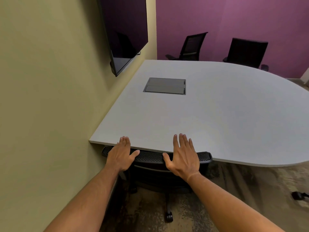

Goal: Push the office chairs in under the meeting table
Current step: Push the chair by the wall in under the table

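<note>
A black mesh-backed office chair [150, 156] stands at the near edge of the grey meeting table [217, 114], its seat hidden under the top and its backrest top against the edge. My left hand [121, 154] lies flat over the left part of the backrest top, fingers spread and reaching over the table edge. My right hand [183, 154] rests the same way on the right part. Neither hand grips. Two more black chairs [192, 47] [245, 52] stand on the far side by the purple wall, their backs well above the tabletop.
A green wall runs close along the left, with a dark wall screen [123, 30] above the table's far left. A grey cable hatch [165, 86] sits in the tabletop. A caster of another chair [297, 195] shows at right on the carpet.
</note>
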{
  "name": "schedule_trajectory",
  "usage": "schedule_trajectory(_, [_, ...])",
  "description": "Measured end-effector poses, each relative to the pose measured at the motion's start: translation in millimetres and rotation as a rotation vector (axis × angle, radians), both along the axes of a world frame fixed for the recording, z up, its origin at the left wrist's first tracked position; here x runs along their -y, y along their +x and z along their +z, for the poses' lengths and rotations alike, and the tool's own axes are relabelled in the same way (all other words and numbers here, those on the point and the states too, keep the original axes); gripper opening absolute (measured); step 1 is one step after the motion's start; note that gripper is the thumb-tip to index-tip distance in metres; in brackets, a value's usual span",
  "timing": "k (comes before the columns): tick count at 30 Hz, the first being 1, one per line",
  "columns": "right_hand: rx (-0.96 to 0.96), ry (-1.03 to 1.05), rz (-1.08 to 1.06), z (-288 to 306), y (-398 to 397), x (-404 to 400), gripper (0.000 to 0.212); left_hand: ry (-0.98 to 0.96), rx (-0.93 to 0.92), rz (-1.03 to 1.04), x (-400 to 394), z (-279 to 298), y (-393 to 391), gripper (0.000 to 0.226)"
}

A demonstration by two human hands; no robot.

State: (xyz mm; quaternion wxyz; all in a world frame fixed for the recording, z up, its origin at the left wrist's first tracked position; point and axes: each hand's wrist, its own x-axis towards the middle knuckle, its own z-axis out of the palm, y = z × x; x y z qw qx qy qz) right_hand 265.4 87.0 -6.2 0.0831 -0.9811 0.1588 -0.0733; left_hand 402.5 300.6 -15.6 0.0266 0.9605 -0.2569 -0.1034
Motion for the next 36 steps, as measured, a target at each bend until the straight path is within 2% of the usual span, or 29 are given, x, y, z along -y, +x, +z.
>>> schedule_trajectory(7, [0.001, 0.051, -0.022, -6, 22, -6, 0.09, 0.041, 0.048, -0.032, 3, -5, 32, 0.083])
schedule_trajectory(14, [0.01, 0.095, -0.002, -9, 47, -31, 0.089, 0.066, 0.039, 0.019, -19, -13, 55, 0.079])
schedule_trajectory(28, [-0.007, 0.08, -0.004, -11, 41, -27, 0.087, 0.081, 0.033, 0.015, -11, -9, 49, 0.079])
schedule_trajectory(36, [0.004, 0.071, -0.007, -4, 34, -15, 0.088, -0.072, 0.126, -0.056, 5, 3, 30, 0.076])
